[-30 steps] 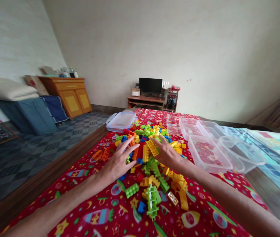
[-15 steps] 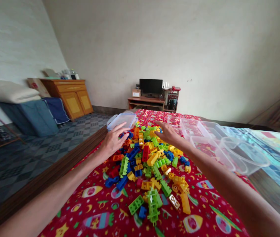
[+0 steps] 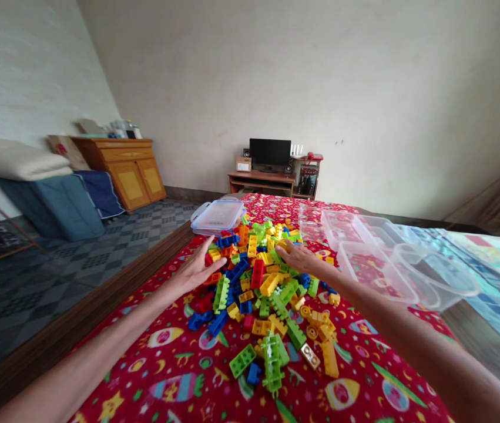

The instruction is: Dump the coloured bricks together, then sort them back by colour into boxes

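Reaching over the heap of plastic bricks (image 3: 254, 288), left hand (image 3: 197, 271) open at its edge, right hand (image 3: 298, 257) open atop it, neither gripping; next calls for closing on bricks

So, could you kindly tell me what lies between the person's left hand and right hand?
In the head view, a heap of colourful plastic building bricks lies between the left hand and the right hand, on a red patterned bedspread.
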The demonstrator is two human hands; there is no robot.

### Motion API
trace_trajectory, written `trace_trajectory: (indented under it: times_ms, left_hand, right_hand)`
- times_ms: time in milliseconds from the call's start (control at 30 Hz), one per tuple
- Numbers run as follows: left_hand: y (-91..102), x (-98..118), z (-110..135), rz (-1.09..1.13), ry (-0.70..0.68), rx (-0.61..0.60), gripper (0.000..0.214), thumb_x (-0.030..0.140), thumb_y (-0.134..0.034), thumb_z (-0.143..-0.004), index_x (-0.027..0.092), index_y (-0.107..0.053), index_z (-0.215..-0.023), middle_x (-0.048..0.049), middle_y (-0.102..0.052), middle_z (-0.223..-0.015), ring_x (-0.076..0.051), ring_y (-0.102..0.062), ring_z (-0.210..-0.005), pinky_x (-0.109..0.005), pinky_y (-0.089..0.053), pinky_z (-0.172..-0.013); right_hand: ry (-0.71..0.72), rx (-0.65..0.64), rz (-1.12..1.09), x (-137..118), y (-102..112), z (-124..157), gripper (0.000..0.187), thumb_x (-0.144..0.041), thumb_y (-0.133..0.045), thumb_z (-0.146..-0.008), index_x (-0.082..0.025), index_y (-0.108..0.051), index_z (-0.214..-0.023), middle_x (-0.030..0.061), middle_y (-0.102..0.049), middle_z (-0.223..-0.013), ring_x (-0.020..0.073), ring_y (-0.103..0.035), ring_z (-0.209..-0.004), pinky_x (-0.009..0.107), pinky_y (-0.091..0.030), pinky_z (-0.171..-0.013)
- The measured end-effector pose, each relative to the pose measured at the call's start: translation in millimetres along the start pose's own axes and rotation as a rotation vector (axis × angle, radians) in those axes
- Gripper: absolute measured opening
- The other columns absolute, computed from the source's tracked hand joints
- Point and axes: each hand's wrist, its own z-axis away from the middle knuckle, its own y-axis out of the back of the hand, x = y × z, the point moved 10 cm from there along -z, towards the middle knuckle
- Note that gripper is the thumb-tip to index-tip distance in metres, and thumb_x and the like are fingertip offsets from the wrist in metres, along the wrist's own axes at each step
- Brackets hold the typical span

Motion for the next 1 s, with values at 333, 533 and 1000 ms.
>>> trace_trajectory:
  times_ms: [333,533,1000]
  left_hand:
    - [-7.3,54.0,-22.6,0.090,-0.035,-0.005,0.094,0.072,-0.058,-0.069,0.014,-0.040,-0.141,-0.0164,-0.046,-0.144,-0.034,-0.043,-0.132,-0.047,-0.035,-0.109]
    - [5.0,72.3,-40.4,0.100,-0.096,0.079,0.079,0.068,-0.053,-0.077,0.015,-0.047,-0.136,-0.0155,-0.058,-0.131,-0.030,-0.064,-0.107,-0.042,-0.049,-0.093]
    - [28.3,-47.0,39.6,-0.203,0.096,0.016,0.070,0.060,-0.019,-0.092,0.013,-0.046,-0.137,-0.0127,-0.049,-0.143,-0.027,-0.042,-0.135,-0.044,-0.032,-0.113]
  right_hand:
    - [-0.382,0.044,-0.634,-37.0,34.7,-14.3,0.043,-0.050,-0.041,-0.093,-0.014,-0.063,-0.105,0.0130,-0.068,-0.097,0.0236,-0.063,-0.090,0.034,-0.051,-0.078]
    - [-0.204,0.132,-0.729,-49.5,78.6,-11.0,0.046,-0.046,-0.033,-0.096,-0.015,-0.066,-0.087,0.0081,-0.063,-0.075,0.0194,-0.060,-0.074,0.029,-0.049,-0.066]
    - [0.018,0.111,0.056,26.7,36.3,73.1,0.024,-0.028,-0.048,-0.091,-0.018,-0.067,-0.101,0.0112,-0.070,-0.089,0.0198,-0.065,-0.073,0.029,-0.050,-0.067]
